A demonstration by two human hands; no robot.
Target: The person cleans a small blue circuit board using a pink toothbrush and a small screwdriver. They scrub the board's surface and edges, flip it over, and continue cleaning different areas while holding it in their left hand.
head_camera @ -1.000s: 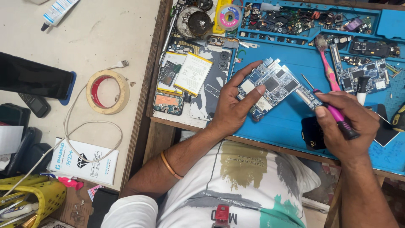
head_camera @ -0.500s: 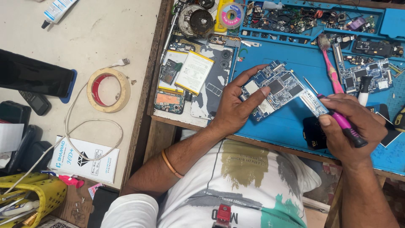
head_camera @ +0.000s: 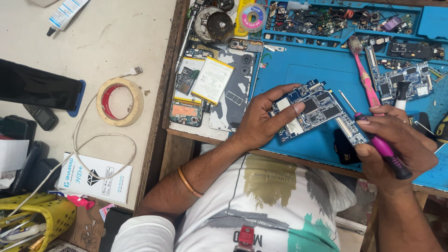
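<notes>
The blue circuit board point(head_camera: 313, 109) is gripped by the left hand point(head_camera: 263, 122) just above the blue mat point(head_camera: 298, 70), so that the screwdriver point(head_camera: 375, 140), clenched in the right hand point(head_camera: 396, 144), is kept near it.

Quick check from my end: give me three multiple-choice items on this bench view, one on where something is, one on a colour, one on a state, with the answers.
1. Where does the roll of tape lie?
A. On the blue mat
B. On the pale table left of the mat
C. In the yellow basket

2. What colour is the handle of the screwdriver in the right hand?
A. Magenta and black
B. Green
C. Orange

3. How is the circuit board held?
A. Lying untouched on the mat
B. Gripped in the left hand
C. Clamped in a vice

Answers: 1 B, the roll sits on the pale surface beside a white cable. 2 A, magenta shaft grip with a black end. 3 B, thumb and fingers close round the board's left end.
</notes>
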